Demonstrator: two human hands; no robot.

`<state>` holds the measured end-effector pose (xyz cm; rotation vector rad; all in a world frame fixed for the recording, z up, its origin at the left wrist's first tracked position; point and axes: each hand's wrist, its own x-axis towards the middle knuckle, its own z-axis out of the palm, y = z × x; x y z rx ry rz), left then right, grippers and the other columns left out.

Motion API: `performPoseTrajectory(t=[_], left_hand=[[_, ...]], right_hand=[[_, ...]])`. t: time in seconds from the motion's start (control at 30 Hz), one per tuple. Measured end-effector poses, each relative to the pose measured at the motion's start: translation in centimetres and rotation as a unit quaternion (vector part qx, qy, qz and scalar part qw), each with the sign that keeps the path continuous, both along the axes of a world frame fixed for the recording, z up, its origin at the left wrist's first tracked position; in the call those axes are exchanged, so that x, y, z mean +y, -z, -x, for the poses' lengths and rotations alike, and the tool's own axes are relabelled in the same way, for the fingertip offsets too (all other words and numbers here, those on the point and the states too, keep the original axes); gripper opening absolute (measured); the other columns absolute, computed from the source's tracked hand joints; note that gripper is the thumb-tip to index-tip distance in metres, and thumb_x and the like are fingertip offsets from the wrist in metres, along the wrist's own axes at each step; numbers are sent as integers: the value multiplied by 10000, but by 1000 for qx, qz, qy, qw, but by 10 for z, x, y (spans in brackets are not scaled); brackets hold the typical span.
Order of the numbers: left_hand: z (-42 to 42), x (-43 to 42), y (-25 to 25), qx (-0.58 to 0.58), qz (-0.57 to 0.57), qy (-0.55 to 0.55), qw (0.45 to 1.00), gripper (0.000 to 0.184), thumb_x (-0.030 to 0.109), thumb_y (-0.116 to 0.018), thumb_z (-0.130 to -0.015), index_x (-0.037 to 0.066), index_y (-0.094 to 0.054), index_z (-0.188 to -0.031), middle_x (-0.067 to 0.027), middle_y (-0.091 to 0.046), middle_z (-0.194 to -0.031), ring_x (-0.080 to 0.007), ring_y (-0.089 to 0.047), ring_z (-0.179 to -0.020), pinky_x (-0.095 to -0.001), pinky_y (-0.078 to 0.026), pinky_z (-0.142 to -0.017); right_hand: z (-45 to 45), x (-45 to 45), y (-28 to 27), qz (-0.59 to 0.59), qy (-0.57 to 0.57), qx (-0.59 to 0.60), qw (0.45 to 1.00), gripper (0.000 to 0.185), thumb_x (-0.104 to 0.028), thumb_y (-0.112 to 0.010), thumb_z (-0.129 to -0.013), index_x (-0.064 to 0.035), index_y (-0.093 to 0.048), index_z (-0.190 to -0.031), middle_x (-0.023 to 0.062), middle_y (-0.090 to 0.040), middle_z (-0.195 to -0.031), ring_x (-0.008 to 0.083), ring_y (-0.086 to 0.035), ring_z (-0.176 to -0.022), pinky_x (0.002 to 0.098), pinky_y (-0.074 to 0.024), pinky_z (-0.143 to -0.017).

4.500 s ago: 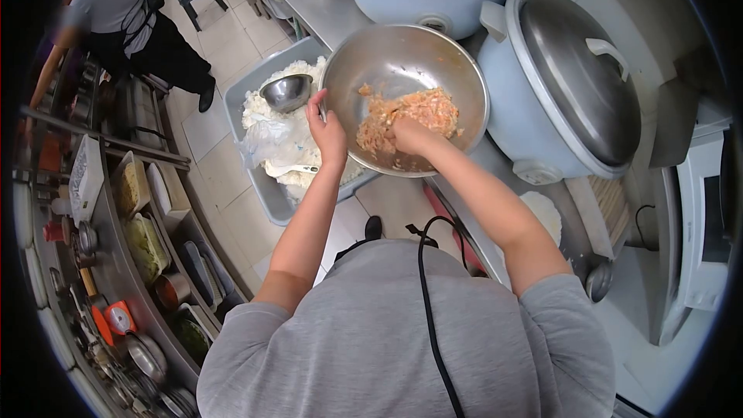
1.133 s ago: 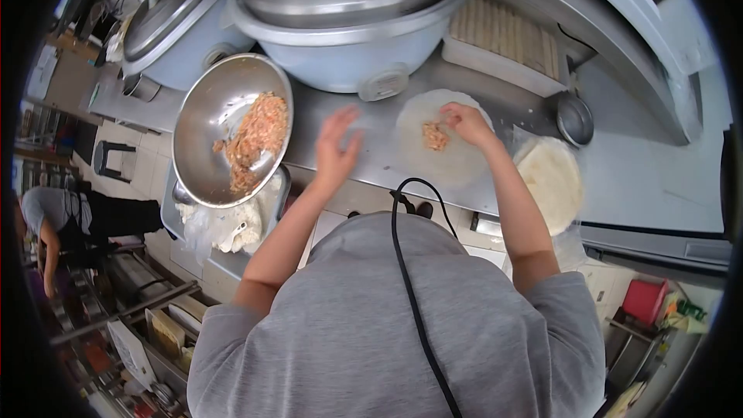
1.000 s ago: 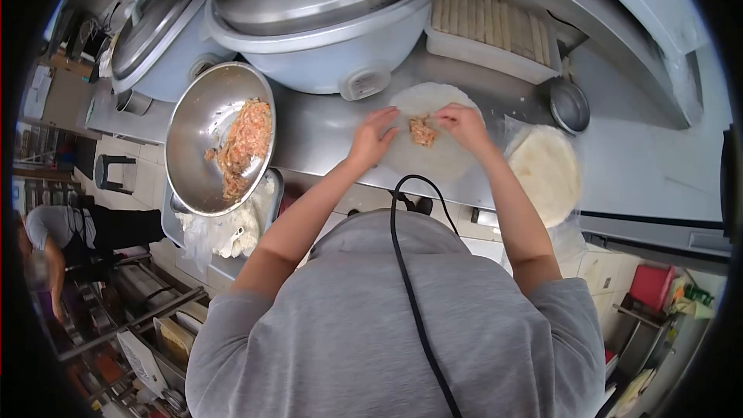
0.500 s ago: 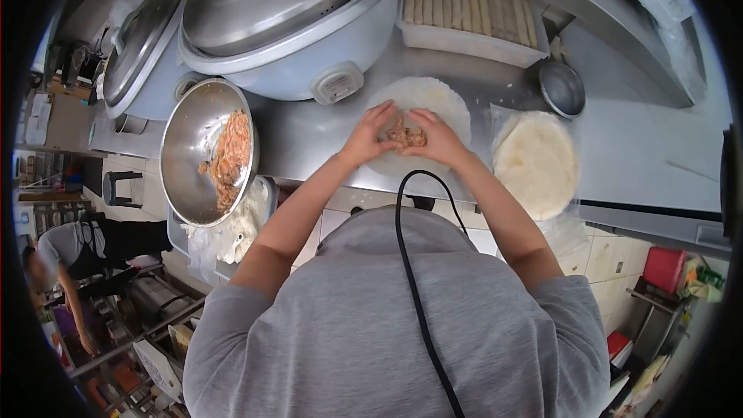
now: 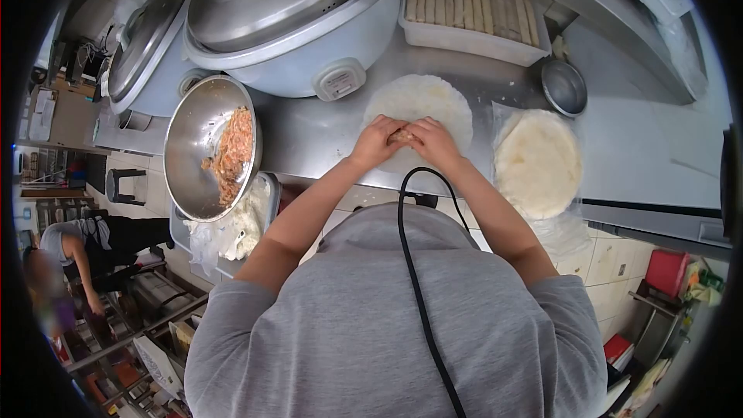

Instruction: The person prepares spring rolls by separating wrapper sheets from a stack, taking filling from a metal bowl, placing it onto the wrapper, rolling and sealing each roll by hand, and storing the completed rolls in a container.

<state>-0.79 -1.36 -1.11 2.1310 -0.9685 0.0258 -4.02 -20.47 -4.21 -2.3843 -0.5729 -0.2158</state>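
Note:
A thin round white wrapper (image 5: 422, 94) lies flat on the steel counter. Over its near half, my left hand (image 5: 377, 142) and my right hand (image 5: 433, 142) meet with curled fingers around a small lump of orange-brown filling (image 5: 402, 136). Both hands press it from the two sides, and only part of the lump shows between the fingertips. To the left, a tilted steel bowl (image 5: 182, 174) holds more of the same chunky filling. A stack of round wrappers (image 5: 539, 166) rests on plastic at the right.
Two large lidded cookers (image 5: 282, 62) stand at the back left. Behind the wrapper is a white tub (image 5: 472, 40) of rolled sticks, with a small metal bowl (image 5: 563, 87) beside it. A black cable (image 5: 414, 279) hangs over my shirt. A co-worker (image 5: 85, 244) bends at far left.
My fingers have closed in from a loose ring around the filling, gathering it into a narrower lump. The wrapper stays flat. The co-worker's arm has shifted slightly.

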Motion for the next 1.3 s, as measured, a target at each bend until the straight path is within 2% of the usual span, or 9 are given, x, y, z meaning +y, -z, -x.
performPoseTrajectory(t=[0.1, 0.17, 0.33, 0.53, 0.7, 0.77, 0.83, 1.07, 1.3], left_hand=[[3, 3, 8, 12, -23, -50, 998, 378, 62, -712, -661, 35, -632, -1029, -111, -631, -979, -287, -561, -911, -360, -464, -813], [5, 7, 4, 24, -31, -67, 997, 362, 65, -717, -659, 39, -640, -1012, -109, -632, -997, -284, -563, -922, -357, -465, -813], [11, 5, -11, 20, 108, -61, 992, 164, 76, -702, -699, 42, -683, -859, -87, -667, -933, -265, -603, -854, -338, -494, -748], [5, 9, -2, -45, 40, -59, 996, 97, 73, -697, -703, 48, -690, -796, -78, -668, -851, -256, -611, -810, -352, -501, -742], [-5, 22, -5, -43, 31, -22, 998, 290, 68, -704, -693, 57, -656, -980, -87, -655, -923, -260, -602, -843, -358, -497, -755], [-3, 20, -9, -48, 42, -20, 998, 383, 63, -708, -688, 61, -631, -1064, -96, -646, -970, -265, -595, -866, -360, -494, -765], [1, 17, -7, 86, 8, -46, 995, 538, 49, -717, -679, 81, -559, -1192, -117, -613, -1015, -282, -574, -915, -359, -486, -785], [6, 22, -11, 126, -12, -76, 989, 540, 22, -710, -681, 82, -562, -1196, -125, -603, -931, -280, -567, -913, -356, -484, -777], [-3, 32, 3, 64, 48, -48, 996, 347, -3, -693, -680, 47, -656, -1022, -112, -648, -928, -262, -572, -887, -341, -486, -760]], right_hand=[[1, 1, -8, 21, 16, 54, 998, 291, -132, -634, -717, -69, -614, -1001, 58, -585, -991, 248, -507, -1014, 399, -378, -876], [10, 5, -32, 3, 77, -79, 994, 191, -132, -634, -717, -88, -638, -902, 31, -589, -909, 217, -504, -987, 384, -365, -863], [3, 6, -16, 22, 39, -121, 992, 89, -150, -644, -690, -120, -636, -773, -5, -576, -790, 194, -495, -946, 379, -352, -850], [-8, 8, -14, 103, -1, -83, 991, 98, -167, -644, -672, -132, -633, -762, -11, -570, -783, 192, -489, -950, 374, -346, -851], [-14, 5, -30, 37, 38, 5, 999, 136, -223, -674, -716, -150, -663, -831, -18, -584, -886, 192, -497, -963, 368, -355, -845], [-17, 6, -30, 117, -23, 22, 993, 269, -255, -701, -696, -157, -664, -944, -9, -566, -994, 199, -485, -987, 378, -357, -860], [-20, 9, -14, 101, -30, 22, 994, 223, -209, -675, -685, -130, -648, -892, 6, -561, -980, 214, -481, -993, 379, -359, -862], [-9, 17, -31, 28, 26, -6, 999, 116, -120, -641, -681, -95, -634, -794, 23, -570, -924, 222, -477, -993, 372, -366, -852], [-16, 18, -18, 47, 4, 5, 999, 146, -131, -620, -700, -103, -649, -839, 19, -576, -954, 199, -471, -1006, 368, -347, -851]])
